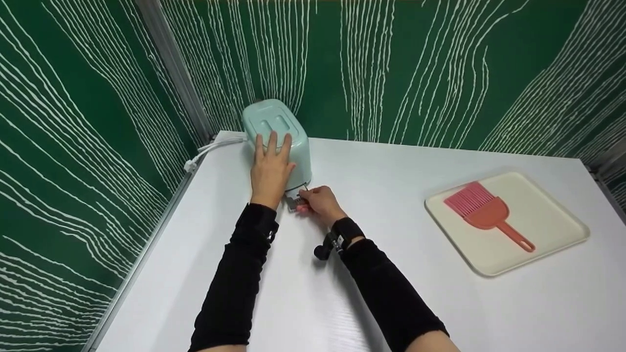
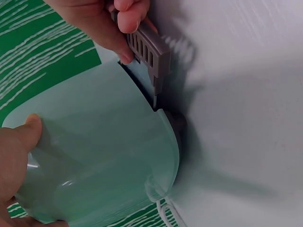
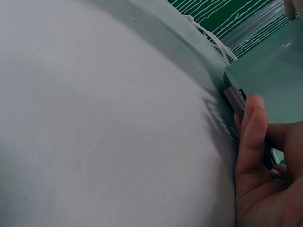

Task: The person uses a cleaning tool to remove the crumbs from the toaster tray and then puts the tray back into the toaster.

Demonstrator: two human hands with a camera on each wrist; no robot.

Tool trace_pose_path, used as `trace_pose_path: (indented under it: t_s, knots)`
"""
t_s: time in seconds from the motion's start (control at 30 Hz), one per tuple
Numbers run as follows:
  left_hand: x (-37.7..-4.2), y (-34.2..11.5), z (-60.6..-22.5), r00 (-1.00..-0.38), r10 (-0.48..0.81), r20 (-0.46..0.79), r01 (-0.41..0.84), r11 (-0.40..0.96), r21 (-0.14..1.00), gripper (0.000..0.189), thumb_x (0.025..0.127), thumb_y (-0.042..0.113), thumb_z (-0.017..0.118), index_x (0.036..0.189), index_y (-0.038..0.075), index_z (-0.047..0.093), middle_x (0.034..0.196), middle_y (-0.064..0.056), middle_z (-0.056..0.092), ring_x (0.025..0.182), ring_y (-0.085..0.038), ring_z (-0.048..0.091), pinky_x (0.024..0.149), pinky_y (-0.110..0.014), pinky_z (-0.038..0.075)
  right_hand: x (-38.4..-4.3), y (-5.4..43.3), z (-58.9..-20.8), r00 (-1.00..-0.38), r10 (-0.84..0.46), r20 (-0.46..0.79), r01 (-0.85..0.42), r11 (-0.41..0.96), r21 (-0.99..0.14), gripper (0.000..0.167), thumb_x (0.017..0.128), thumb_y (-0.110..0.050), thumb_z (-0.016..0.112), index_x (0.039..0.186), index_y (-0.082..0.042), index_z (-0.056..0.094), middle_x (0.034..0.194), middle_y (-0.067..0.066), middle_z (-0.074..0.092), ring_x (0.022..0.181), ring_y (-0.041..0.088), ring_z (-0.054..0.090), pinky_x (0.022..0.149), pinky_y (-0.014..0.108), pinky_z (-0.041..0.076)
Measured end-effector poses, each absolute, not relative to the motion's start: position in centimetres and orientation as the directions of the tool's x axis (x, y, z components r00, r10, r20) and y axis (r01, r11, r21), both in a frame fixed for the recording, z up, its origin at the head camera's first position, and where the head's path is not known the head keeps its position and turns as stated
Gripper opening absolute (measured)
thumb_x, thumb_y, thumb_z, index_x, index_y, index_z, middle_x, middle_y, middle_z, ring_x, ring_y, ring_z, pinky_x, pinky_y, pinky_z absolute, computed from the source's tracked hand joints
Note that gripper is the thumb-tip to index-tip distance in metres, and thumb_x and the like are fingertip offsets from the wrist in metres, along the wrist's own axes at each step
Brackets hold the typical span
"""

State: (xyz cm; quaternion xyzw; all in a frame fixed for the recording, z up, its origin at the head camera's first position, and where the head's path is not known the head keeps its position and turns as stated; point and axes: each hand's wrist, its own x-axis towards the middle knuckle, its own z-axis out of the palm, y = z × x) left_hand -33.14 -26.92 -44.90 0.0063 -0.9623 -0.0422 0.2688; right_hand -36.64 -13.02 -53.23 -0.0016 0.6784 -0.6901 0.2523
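Note:
A mint-green toaster (image 1: 302,155) stands near the back left corner of the white table. My left hand (image 1: 270,177) rests on it, fingers spread over the top; the left wrist view shows the thumb against the near end. Low at that end, my right hand (image 1: 320,204) pinches the crumb tray (image 1: 293,201) by its grey slotted handle. In the left wrist view, a short metal part of the crumb tray (image 2: 142,73) shows between the handle and the toaster's dark slot. The rest of it is hidden inside the body.
A cream tray (image 1: 543,249) lies on the right of the table, bearing a dustpan-shaped coral tool (image 1: 486,215) with pink bristles. A white cord with a plug (image 1: 190,165) runs from the toaster to the left edge. Green panels with white lines (image 1: 411,73) border the table.

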Motion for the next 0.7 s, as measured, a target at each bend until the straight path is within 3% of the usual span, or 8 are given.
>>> trace_pose_path:
  t_s: [0.7]
  knots:
    - [-33.1, -26.88, -44.88, -0.861, -0.027, 0.508, 0.002, 0.998, 0.057, 0.068, 0.101, 0.035, 0.072, 0.162, 0.016, 0.048, 0.166, -0.023, 0.045, 0.155, -0.053, 0.036, 0.133, -0.053, 0.031, -36.14, -12.01, -53.39, -0.862, -0.401, -0.31, 0.288, 0.116, -0.951, 0.022, 0.111, -0.014, 0.058, 0.1, 0.003, 0.066, 0.071, 0.001, 0.069, 0.055, 0.004, 0.067, 0.054, 0.016, 0.055]
